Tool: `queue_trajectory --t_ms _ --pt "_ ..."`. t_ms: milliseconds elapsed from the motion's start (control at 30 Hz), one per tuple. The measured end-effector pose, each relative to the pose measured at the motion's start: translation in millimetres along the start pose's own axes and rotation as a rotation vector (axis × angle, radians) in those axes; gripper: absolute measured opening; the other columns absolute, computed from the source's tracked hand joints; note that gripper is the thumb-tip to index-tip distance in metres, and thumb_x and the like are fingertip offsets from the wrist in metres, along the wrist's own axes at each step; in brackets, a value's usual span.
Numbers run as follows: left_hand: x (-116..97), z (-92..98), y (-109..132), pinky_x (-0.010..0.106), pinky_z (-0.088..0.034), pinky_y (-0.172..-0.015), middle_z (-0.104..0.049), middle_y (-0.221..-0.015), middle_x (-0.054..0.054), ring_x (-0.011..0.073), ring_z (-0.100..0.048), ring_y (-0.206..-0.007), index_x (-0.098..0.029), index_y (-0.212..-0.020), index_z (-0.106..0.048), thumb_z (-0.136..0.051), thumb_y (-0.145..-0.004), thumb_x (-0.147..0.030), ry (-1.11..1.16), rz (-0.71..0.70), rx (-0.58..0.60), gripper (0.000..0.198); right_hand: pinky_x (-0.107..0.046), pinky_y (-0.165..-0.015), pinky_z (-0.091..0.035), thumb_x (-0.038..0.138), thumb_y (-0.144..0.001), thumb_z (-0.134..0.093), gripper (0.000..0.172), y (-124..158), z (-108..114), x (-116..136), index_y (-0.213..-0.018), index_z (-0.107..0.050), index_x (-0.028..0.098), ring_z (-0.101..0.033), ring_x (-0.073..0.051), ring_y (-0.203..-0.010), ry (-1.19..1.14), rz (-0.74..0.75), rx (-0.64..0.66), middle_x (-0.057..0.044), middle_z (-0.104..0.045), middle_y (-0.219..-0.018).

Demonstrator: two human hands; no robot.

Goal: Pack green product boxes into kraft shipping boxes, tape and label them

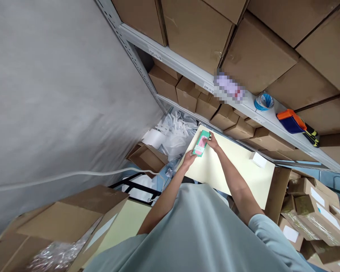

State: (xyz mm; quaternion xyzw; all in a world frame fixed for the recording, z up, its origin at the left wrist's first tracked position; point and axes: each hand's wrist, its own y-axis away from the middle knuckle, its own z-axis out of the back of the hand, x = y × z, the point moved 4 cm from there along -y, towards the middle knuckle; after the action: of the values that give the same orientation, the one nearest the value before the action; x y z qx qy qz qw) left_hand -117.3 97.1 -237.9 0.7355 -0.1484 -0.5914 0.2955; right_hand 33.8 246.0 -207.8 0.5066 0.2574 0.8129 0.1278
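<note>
Between my two hands is a small flat green box with a pink picture and a pale band on its face. My left hand grips its lower left end. At its upper right side, my right hand is closed on the edge, with the thumb lying over the pink part. The box is held tilted above a cream-coloured tabletop. A small white box lies on the same tabletop, farther to the right and apart from both hands.
Cardboard boxes fill the shelves ahead. A blue tape roll and an orange-and-blue tape dispenser sit on the shelf edge. Crumpled white paper and an open carton lie left. Taped parcels are piled right.
</note>
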Motion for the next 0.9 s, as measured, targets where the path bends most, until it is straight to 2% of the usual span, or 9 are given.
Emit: queue_trajectory --t_ms 133,233,367,433,567,700,800,900 --pt "0.6 5.3 14.5 0.042 -0.059 -0.095 -0.078 -0.085 0.004 0.0265 -0.076 -0.094 -0.019 -0.105 -0.074 -0.076 -0.070 -0.025 0.034 -0.001 -0.101 0.036 -0.054 -0.116 -0.055 0.050 -0.067 -0.096 0.097 19.8 9.0 0.4 -0.151 -0.059 0.018 -0.071 -0.033 -0.121 0.035 0.024 -0.075 -0.022 -0.067 -0.148" --pt "-3.9 13.4 29.9 0.042 -0.059 -0.096 -0.079 -0.089 0.005 0.0262 -0.076 -0.095 -0.020 -0.106 -0.074 -0.078 -0.071 -0.026 0.063 -0.034 -0.177 0.035 -0.055 -0.114 -0.057 0.060 -0.073 -0.089 0.099 48.3 16.0 2.3 -0.156 -0.054 0.019 -0.067 -0.036 -0.133 0.047 0.091 -0.106 -0.024 -0.059 -0.160" --pt "-14.7 32.3 61.3 0.042 -0.059 -0.098 -0.081 -0.103 0.009 0.0265 -0.076 -0.102 -0.022 -0.099 -0.074 -0.082 -0.074 -0.035 0.127 -0.139 -0.299 0.029 -0.054 -0.106 -0.062 0.077 -0.073 -0.078 0.099 97.8 21.4 0.3 -0.151 -0.058 0.019 -0.069 -0.035 -0.131 0.001 0.262 -0.064 -0.026 -0.062 -0.155" --pt "-18.8 44.7 84.9 0.043 -0.058 -0.101 -0.082 -0.104 0.010 0.0272 -0.076 -0.103 -0.022 -0.094 -0.074 -0.083 -0.075 -0.040 0.165 -0.202 -0.371 0.028 -0.054 -0.107 -0.063 0.077 -0.074 -0.076 0.094 124.3 21.7 -2.9 -0.145 -0.062 0.017 -0.073 -0.035 -0.128 -0.025 0.328 -0.014 -0.026 -0.066 -0.150" --pt "-14.2 72.5 153.9 0.046 -0.057 -0.105 -0.083 -0.108 0.012 0.0287 -0.076 -0.105 -0.022 -0.084 -0.071 -0.084 -0.075 -0.047 0.218 -0.311 -0.556 0.030 -0.056 -0.111 -0.062 0.068 -0.081 -0.075 0.071 178.4 11.9 -12.3 -0.133 -0.068 0.020 -0.078 -0.035 -0.124 -0.061 0.404 0.152 -0.024 -0.075 -0.140" --pt "14.2 90.8 246.6 0.047 -0.056 -0.108 -0.084 -0.118 0.012 0.0295 -0.076 -0.110 -0.022 -0.083 -0.072 -0.085 -0.078 -0.052 0.218 -0.371 -0.761 0.033 -0.060 -0.108 -0.064 0.062 -0.084 -0.079 0.054 234.7 -15.1 -27.8 -0.124 -0.074 0.026 -0.080 -0.037 -0.120 -0.082 0.444 0.407 -0.020 -0.080 -0.133" --pt "47.6 89.5 318.1 0.048 -0.057 -0.107 -0.083 -0.122 0.014 0.0317 -0.077 -0.114 -0.023 -0.085 -0.073 -0.084 -0.079 -0.054 0.238 -0.381 -0.871 0.033 -0.061 -0.109 -0.064 0.061 -0.084 -0.082 0.049 281.1 -41.8 -42.7 -0.120 -0.077 0.028 -0.081 -0.038 -0.119 -0.090 0.448 0.641 -0.018 -0.082 -0.129" --pt "81.6 78.8 383.5 0.048 -0.059 -0.103 -0.083 -0.121 0.014 0.0331 -0.076 -0.119 -0.023 -0.087 -0.074 -0.082 -0.082 -0.055 0.271 -0.388 -0.974 0.033 -0.060 -0.109 -0.065 0.063 -0.085 -0.083 0.049 332.1 -64.6 -55.9 -0.119 -0.080 0.028 -0.081 -0.038 -0.120 -0.045 0.442 0.847 -0.018 -0.083 -0.129"
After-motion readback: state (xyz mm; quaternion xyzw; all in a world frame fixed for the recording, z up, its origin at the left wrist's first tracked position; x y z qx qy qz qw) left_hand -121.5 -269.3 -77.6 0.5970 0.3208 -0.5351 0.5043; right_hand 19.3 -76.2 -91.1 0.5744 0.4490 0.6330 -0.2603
